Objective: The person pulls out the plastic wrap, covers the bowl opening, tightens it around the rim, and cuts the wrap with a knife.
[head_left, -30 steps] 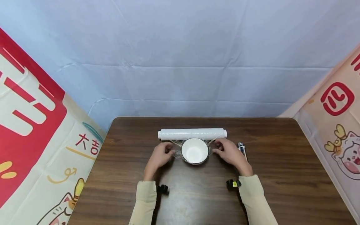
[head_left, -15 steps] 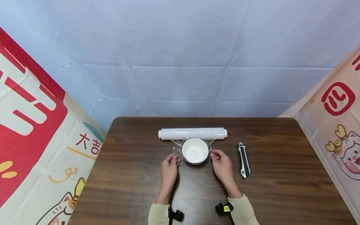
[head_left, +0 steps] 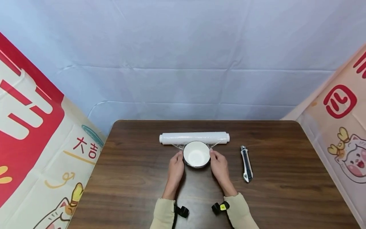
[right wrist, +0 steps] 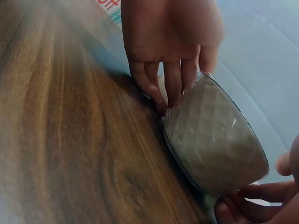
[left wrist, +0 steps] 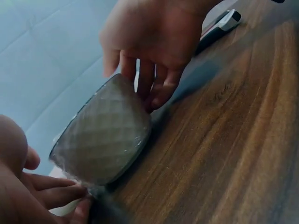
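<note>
A small bowl (head_left: 196, 155) stands on the table, white inside with a dark rim; its diamond-patterned outer wall (right wrist: 217, 135) shows in the wrist views. Clear cling film (head_left: 179, 146) covers it and clings to its side, with stretched folds running back toward the white cling film roll (head_left: 194, 138). My left hand (head_left: 175, 167) holds the bowl's left side, thumb up by the rim and fingers lower against the wall. On the opposite side my right hand (head_left: 219, 165) grips it likewise, its fingers (left wrist: 161, 88) bent in low near the base.
A utility knife (head_left: 247, 164) lies on the wooden table (head_left: 286, 178) to the right of my right hand. Behind the table's back edge hangs a pale cloth (head_left: 183, 63), with printed banners (head_left: 34, 127) at the sides.
Both hands have come down from the bowl's far sides, where they handled the loose film, and moved inward onto the bowl. The utility knife, earlier partly hidden, is uncovered. Bowl and roll stay put.
</note>
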Demonstrator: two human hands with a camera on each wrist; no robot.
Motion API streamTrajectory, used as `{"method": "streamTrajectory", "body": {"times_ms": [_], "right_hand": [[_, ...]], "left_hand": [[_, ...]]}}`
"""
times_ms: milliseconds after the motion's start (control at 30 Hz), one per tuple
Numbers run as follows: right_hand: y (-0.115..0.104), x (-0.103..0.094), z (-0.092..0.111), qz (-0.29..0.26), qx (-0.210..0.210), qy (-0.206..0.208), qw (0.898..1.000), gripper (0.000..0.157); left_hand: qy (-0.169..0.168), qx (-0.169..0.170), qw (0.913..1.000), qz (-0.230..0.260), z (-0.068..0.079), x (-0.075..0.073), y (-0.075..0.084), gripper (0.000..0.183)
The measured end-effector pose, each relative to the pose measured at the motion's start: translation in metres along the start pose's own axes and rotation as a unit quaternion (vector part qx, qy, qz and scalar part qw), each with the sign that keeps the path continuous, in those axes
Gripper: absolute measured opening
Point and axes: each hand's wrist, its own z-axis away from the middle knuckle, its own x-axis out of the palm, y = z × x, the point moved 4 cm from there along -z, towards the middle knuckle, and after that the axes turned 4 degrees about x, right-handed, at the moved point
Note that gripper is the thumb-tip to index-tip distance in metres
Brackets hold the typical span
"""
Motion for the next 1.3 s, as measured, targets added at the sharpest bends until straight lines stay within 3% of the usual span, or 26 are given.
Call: {"method": "streamTrajectory", "body": {"times_ms": [100, 333, 667, 967, 1300], "right_hand": [[0.000, 0.002, 0.001, -0.003, -0.002, 0.001, 1.000, 0.049], [0.000, 0.008, 0.011, -0.076, 0.026, 0.026, 0.996, 0.052], [-0.003, 0.031, 0.017, -0.153, 0.007, 0.035, 0.988, 0.050], [-0.008, 0.031, 0.014, -0.146, 0.003, 0.061, 0.987, 0.041], [-0.008, 0.026, 0.014, -0.114, 0.003, 0.084, 0.990, 0.038]], "left_hand": [[0.000, 0.000, 1.0000, -0.006, 0.001, 0.001, 0.003, 0.050], [0.057, 0.012, 0.9983, 0.000, 0.012, 0.008, 0.005, 0.055], [0.066, 0.052, 0.9957, 0.038, 0.014, 0.029, 0.002, 0.047], [0.114, 0.049, 0.9916, -0.037, 0.010, 0.028, 0.008, 0.041], [0.110, 0.024, 0.9919, -0.058, 0.009, 0.026, 0.013, 0.039]]}}
